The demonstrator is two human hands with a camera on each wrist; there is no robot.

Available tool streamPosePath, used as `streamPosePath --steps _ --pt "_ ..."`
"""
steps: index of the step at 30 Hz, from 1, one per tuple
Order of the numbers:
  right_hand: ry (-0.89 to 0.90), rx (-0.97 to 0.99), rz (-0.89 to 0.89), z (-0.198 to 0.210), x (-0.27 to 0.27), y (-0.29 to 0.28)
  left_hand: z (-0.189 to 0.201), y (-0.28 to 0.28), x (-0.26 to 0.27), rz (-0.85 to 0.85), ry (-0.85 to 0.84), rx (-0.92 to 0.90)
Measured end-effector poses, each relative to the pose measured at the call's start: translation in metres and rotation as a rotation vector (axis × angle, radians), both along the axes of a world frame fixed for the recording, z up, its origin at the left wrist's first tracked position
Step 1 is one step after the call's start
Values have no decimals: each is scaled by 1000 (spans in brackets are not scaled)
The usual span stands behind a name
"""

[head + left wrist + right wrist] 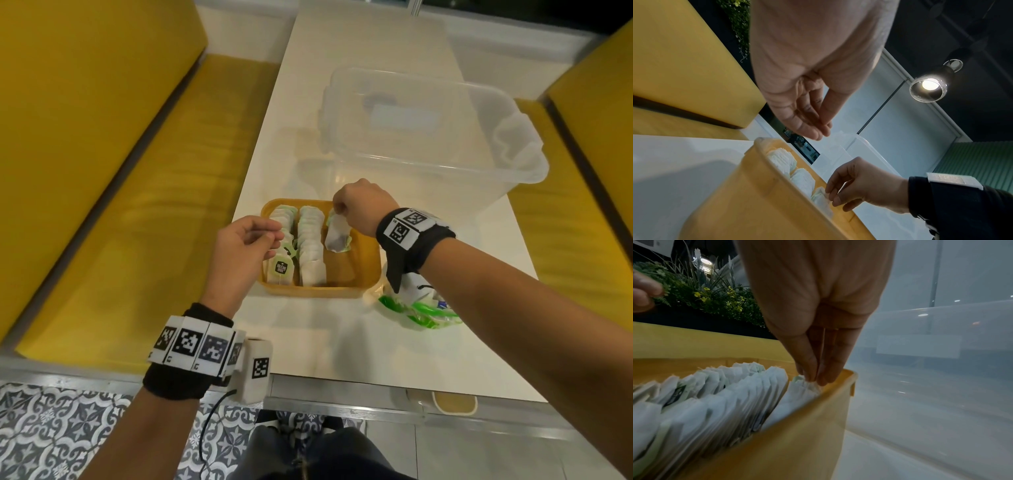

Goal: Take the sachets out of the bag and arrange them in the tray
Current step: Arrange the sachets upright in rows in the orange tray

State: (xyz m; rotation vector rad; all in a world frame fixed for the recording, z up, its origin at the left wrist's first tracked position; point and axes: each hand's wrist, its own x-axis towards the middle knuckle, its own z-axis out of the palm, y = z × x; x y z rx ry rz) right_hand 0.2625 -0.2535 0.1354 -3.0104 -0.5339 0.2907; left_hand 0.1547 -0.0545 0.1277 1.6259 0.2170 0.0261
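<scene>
A yellow tray [318,292] on the white table holds two rows of white tea sachets [310,246] standing on edge. My right hand [339,209] pinches the top of one sachet [337,234] with thumb and fingertips, inside the tray's right column at the far end. The right wrist view shows that sachet [797,394] against the tray wall [818,426]. My left hand [275,240] hovers over the tray's left row, fingers loosely bent, and nothing shows between them in the left wrist view [822,129]. The clear and green bag [418,308] lies right of the tray, under my right forearm.
A large clear plastic tub [428,137] stands on the table just beyond the tray. Yellow bench seats [120,205] flank the table on both sides. The near part of the tray's right column has bare yellow floor [356,263].
</scene>
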Motion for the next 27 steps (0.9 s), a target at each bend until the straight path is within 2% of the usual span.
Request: streamPosePath --steps 5,14,27 --pt "14 -40 -37 4 -3 0 -1 2 -1 3 -4 7" --pt "8 -291 41 3 -9 16 -1 5 -1 20 -1 1" --pt "-30 -311 96 10 -5 19 1 5 -1 18 -3 5"
